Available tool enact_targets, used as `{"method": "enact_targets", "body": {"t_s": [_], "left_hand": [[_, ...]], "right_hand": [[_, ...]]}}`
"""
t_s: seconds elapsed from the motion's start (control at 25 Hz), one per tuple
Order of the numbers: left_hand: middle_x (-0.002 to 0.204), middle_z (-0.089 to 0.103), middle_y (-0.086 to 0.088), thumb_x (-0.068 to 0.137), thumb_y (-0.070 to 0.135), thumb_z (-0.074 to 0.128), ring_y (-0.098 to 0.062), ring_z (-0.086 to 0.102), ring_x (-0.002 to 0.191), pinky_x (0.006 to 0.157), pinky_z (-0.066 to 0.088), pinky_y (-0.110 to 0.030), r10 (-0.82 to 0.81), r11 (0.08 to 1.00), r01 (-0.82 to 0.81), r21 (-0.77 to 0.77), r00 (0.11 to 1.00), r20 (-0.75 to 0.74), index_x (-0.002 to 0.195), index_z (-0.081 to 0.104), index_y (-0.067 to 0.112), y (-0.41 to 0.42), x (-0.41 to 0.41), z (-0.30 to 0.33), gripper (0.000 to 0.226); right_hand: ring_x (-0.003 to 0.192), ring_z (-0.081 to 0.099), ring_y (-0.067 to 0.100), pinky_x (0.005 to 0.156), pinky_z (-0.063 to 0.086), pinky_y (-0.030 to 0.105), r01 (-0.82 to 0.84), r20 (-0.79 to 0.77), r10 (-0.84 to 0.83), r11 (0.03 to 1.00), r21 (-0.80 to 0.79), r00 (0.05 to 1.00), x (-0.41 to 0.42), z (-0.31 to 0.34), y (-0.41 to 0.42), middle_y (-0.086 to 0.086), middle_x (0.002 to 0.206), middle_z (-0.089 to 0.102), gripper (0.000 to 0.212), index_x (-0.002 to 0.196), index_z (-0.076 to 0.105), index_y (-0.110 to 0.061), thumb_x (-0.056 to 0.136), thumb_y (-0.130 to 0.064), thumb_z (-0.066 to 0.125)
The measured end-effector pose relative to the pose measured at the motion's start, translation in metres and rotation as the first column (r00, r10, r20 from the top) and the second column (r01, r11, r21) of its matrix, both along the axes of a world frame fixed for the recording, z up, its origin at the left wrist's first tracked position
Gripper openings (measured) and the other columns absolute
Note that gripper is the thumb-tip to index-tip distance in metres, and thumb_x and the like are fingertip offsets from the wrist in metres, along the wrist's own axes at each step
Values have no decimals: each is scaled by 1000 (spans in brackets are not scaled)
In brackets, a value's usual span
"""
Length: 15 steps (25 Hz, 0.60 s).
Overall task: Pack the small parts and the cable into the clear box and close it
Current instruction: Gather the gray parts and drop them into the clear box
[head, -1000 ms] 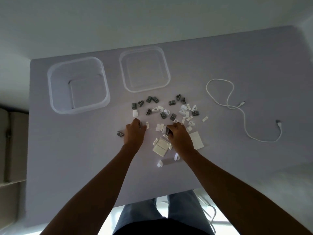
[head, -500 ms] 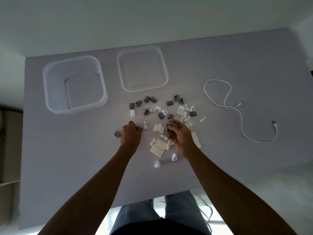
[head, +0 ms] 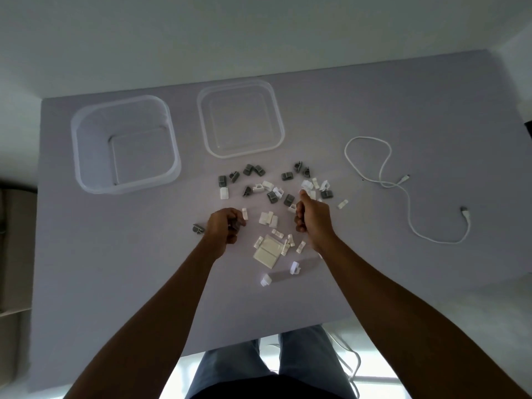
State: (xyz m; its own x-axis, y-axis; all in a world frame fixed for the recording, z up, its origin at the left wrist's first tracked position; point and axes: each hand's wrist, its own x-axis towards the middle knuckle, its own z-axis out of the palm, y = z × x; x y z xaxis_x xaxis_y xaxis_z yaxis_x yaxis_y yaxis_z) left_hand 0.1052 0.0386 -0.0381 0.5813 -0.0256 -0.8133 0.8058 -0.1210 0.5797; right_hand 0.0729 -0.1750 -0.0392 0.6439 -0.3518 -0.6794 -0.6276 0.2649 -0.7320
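Note:
The clear box point(head: 78, 156) stands open and empty at the table's far left, its lid point(head: 207, 133) lying flat to its right. Grey clips point(head: 250, 170), white clips point(head: 267, 185) and beige pads point(head: 266, 251) lie scattered in the middle. My left hand point(head: 224, 230) hovers beside them, fingers curled round a grey part. My right hand point(head: 313, 221) is curled as if holding parts, which are hidden, with one fingertip reaching to the white clips point(head: 306, 184). The white cable point(head: 409, 205) lies loose at the right.
A lone grey clip point(head: 198, 228) sits just left of my left hand. Two white clips point(head: 295, 267) lie nearer the table's front edge point(head: 259, 338). My legs and a floor cable point(head: 352, 367) show below it. A cardboard box point(head: 11, 254) stands at the left.
My right hand picked a grey part from the pile, then moved away from me toward the white clips at the right. My left hand stayed nearly in place, fingers curled.

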Motion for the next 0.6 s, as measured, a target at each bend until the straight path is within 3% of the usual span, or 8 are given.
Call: {"method": "enact_targets", "body": {"t_s": [0.04,0.08,0.16,0.28,0.36,0.52,0.6], "left_hand": [[65,52,-7,86,11,38,-13,36,46,46,22,-22,132,980,-141,-142,989,-72,66,54,10,3,0,3,26],[59,49,-5,89,19,39,-12,35,44,45,21,-22,163,961,-180,-208,982,-95,63,51,12,7,0,5,29],[53,40,0,94,35,48,-12,33,41,42,23,-23,156,965,-175,-197,982,-107,61,45,16,13,1,8,38],[53,32,1,92,40,60,-11,31,37,41,25,-24,131,989,-136,-62,988,-82,67,44,16,21,4,10,38],[56,27,-1,89,36,67,-12,27,39,41,25,-24,197,972,-206,-108,976,-92,73,45,15,27,3,10,34],[52,24,3,85,20,73,-9,23,42,39,23,-20,351,852,-395,-344,918,-185,75,43,17,35,-1,11,32],[54,29,0,83,16,75,-11,27,44,41,28,-22,308,913,-317,-256,948,-76,76,44,15,38,-2,5,32]], "right_hand": [[48,47,17,48,37,26,-80,20,87,964,-255,996,3,-6,-2,3,56,52,43,64,57,-13,98,-38,53],[54,52,18,54,42,29,-167,25,203,863,-477,979,7,-11,-3,2,60,56,39,69,60,-12,98,-37,55],[70,60,20,65,46,30,-319,-40,405,651,-688,913,12,-13,-3,3,75,62,31,85,63,-8,96,-37,59],[85,64,28,67,43,30,-463,-202,505,467,-754,839,18,-13,4,10,93,69,32,103,60,-9,91,-38,64],[91,65,32,68,42,31,-507,-289,493,393,-767,820,21,-17,5,13,100,70,34,107,59,-9,90,-37,64],[91,67,32,70,49,34,-515,-313,479,377,-770,820,24,-25,2,12,98,71,35,102,62,-9,86,-40,68],[86,67,32,68,50,35,-517,-312,496,353,-780,810,25,-28,2,11,94,71,34,97,63,-10,85,-41,69]]}}
